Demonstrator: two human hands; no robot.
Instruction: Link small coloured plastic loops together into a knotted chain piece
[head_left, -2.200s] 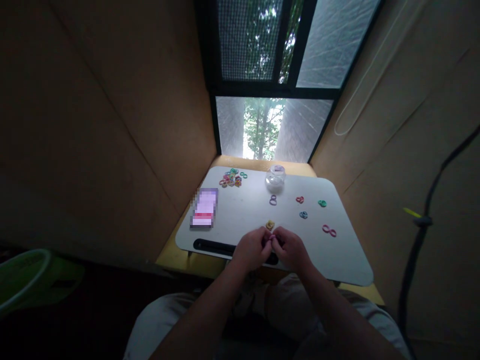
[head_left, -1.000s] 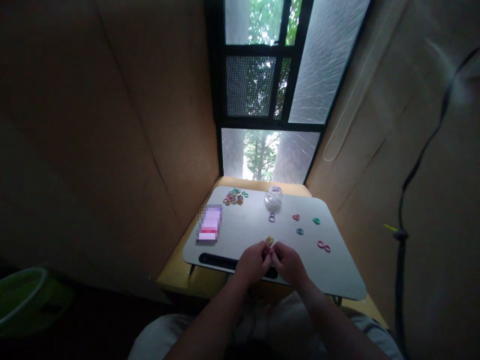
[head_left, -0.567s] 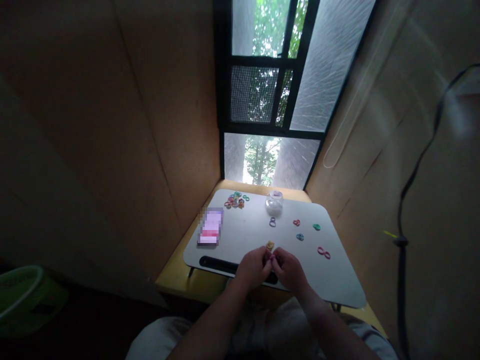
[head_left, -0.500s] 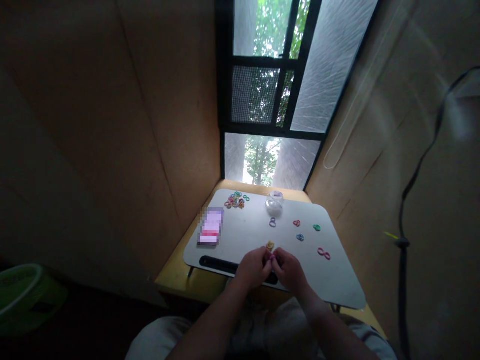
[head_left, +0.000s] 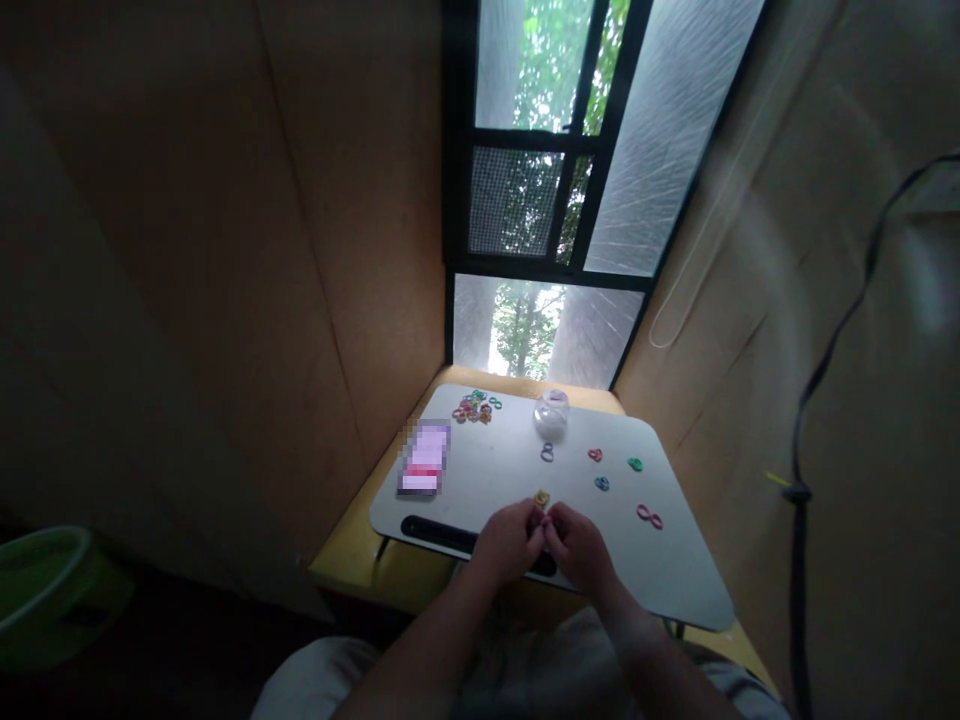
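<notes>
Both the left hand [head_left: 511, 540] and the right hand [head_left: 577, 545] meet over the near edge of a white table [head_left: 487, 470], fingers curled in and thumb tips pressed together. Between the fingertips, and apparently gripped by both hands, is a small pinkish thing [head_left: 543, 521]. The fingers cover most of it, so its exact shape, the way it points and its long axis cannot be told. It sits midway between the hands, neither clearly nearer.

Just to the far side of the fingertips lies a yellow band [head_left: 541, 496], roughly in line with the gap between the hands; it looks rounded, with no clear long axis. Farther on is a purple band [head_left: 547, 453], a figure eight whose length runs near to far, and beyond it a clear jar [head_left: 552, 414].

On the right, a pink band [head_left: 649, 517] lies flat, well apart from the right hand, which is the nearer of the two. Its figure eight slants from far left to near right. A blue band [head_left: 601, 483], a red band [head_left: 595, 455] and a green band [head_left: 635, 464] lie farther off, more bunched. At far left is a pile of mixed bands [head_left: 474, 408], with a phone [head_left: 425, 458] nearer.
</notes>
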